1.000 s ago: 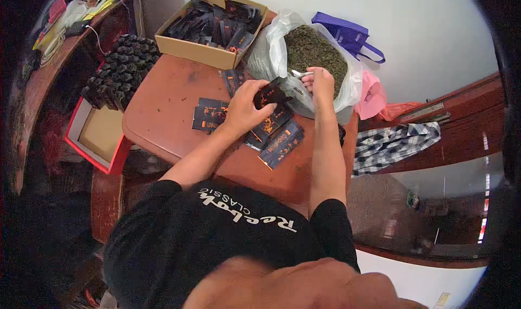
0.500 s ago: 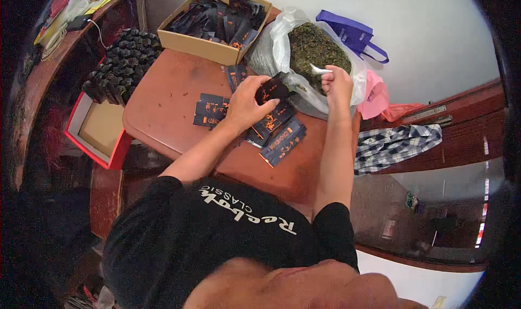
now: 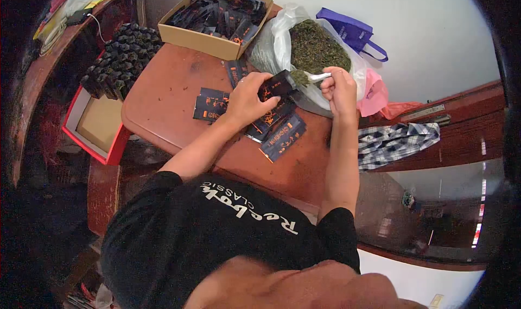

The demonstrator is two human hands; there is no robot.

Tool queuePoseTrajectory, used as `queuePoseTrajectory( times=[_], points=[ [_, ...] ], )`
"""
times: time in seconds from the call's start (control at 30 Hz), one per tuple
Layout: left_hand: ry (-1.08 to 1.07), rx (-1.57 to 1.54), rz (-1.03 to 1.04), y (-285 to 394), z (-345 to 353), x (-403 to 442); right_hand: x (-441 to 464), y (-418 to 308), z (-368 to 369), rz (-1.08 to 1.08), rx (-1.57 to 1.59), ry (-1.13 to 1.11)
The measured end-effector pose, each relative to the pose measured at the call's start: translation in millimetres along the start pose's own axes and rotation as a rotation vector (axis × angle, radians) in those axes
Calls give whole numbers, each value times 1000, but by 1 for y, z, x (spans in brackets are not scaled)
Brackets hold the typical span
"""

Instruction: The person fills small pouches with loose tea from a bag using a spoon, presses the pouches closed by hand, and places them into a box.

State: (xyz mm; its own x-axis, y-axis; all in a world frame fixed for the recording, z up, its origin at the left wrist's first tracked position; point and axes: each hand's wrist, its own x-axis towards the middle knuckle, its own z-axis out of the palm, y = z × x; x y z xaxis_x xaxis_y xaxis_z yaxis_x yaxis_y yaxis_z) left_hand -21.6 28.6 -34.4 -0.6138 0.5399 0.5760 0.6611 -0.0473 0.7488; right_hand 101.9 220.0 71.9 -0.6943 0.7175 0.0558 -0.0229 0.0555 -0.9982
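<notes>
My left hand (image 3: 248, 100) grips a small black pouch (image 3: 278, 84) with orange print, tilted with its mouth toward the right. In my right hand (image 3: 341, 90) is a white spoon (image 3: 320, 77), its bowl heaped with dried green leaves (image 3: 300, 78) at the pouch's mouth. Just behind stands a clear plastic bag (image 3: 282, 29), wide open and full of a loose dark green leafy mass (image 3: 320, 46). Several flat black pouches (image 3: 285, 135) lie on the table under and beside my left hand, with more pouches (image 3: 211, 104) to its left.
A cardboard box (image 3: 201, 42) full of black pouches sits at the table's (image 3: 163, 92) back edge. To the left, dark bundled pieces (image 3: 122, 59) rest by a red-edged box (image 3: 97, 127). A purple bag (image 3: 353, 32), pink plastic (image 3: 374, 94) and checked cloth (image 3: 399, 143) lie on the right.
The spoon has come to the pouch's mouth and now shows a heap of leaves. My right hand has shifted slightly; my left hand keeps its grip on the pouch.
</notes>
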Motion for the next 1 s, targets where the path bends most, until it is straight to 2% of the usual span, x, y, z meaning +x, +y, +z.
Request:
queuePoseTrajectory(
  times=[0.07, 0.17, 0.27, 0.3, 0.4, 0.57, 0.73, 0.83, 0.9, 0.93, 0.97, 1.0],
  points=[
    [-4, -7, -7, 0, 0, 1, -7, -4, 12, -11, -115, 31],
    [-9, -17, -18, -1, 0, 0, -21, -10, 32, -212, -356, 85],
    [1, -24, -14, -2, 1, 0, -42, -5, 49, -541, -683, 35],
    [4, -30, -14, -3, 2, 0, -47, -2, 51, -665, -892, -16],
    [9, -42, -33, -2, 2, -1, -56, 6, 56, -937, -969, -73],
    [1, -44, -13, 2, -1, 1, -69, -9, 54, -911, -976, -14],
    [-10, -69, 14, 2, 1, 0, -74, 0, 46, -866, -1007, -92],
    [26, -105, 46, 2, 0, 1, -80, -3, 36, -889, -959, 103],
    [21, -157, 2, 3, -2, 1, -72, -15, 2, -928, -1048, 215],
    [21, -184, -21, 4, -2, 1, -75, -26, 0, -688, -780, 398],
    [23, -185, -23, 4, -2, 2, -66, -38, -11, -819, -683, 527],
    [21, -190, -31, 4, -1, 0, -60, -51, -37, -783, -728, 662]
  ],
)
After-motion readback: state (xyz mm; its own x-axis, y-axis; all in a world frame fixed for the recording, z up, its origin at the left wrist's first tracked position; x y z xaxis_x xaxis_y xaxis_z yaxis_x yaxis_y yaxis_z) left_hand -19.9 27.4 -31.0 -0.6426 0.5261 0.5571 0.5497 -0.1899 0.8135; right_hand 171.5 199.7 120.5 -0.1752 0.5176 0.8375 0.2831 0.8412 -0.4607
